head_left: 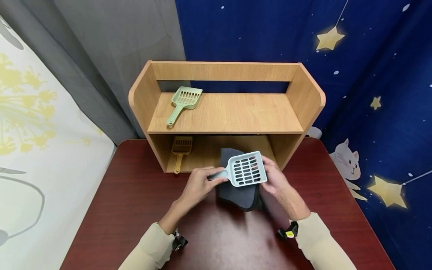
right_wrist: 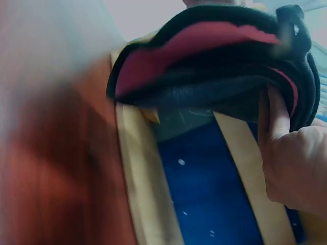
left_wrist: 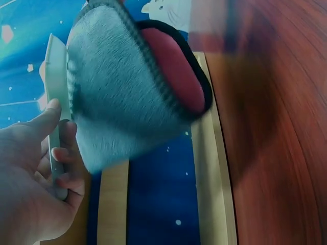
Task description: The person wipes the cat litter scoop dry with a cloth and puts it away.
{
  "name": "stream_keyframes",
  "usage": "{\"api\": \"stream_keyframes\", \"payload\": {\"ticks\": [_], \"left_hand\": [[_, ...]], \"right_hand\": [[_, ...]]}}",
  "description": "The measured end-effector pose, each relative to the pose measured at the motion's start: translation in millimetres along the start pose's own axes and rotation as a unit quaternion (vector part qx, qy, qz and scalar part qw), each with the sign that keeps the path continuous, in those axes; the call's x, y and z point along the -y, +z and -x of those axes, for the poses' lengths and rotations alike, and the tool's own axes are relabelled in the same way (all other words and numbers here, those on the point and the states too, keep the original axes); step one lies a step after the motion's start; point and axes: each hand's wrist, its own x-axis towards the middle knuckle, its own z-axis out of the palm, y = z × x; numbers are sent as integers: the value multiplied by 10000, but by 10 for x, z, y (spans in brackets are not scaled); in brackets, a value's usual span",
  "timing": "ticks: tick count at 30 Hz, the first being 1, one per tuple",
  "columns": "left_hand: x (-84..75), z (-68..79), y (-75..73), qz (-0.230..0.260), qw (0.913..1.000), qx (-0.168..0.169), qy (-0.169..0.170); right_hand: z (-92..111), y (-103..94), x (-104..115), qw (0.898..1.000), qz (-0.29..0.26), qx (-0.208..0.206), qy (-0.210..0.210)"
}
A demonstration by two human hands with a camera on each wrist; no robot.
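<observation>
A pale blue-grey slotted litter scoop [head_left: 248,170] is held above the table, its pan facing up toward the head camera. My left hand [head_left: 199,183] grips its handle between thumb and fingers, as the left wrist view also shows. Behind and under the scoop hangs a folded dark grey cloth [head_left: 236,195] with black edging. Pink inner faces of this cloth [left_wrist: 117,87] show in both wrist views. At the pan's right end my right hand [head_left: 278,183] holds the cloth, with fingers [right_wrist: 278,109] against its grey side; the thumb is largely hidden.
A two-tier wooden shelf [head_left: 229,112] stands at the back of the dark red table [head_left: 141,210]. On its upper tier lies a green litter scoop [head_left: 182,103]; a yellow-brown scoop [head_left: 181,152] lies on the lower tier at left. Curtains [head_left: 236,33] hang behind.
</observation>
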Motion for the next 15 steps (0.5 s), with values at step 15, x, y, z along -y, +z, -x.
{"api": "stream_keyframes", "payload": {"ticks": [15], "left_hand": [[177,127,-116,-341,9988,232,-254]], "right_hand": [[196,-232,664,9990,274,236,-260]]}}
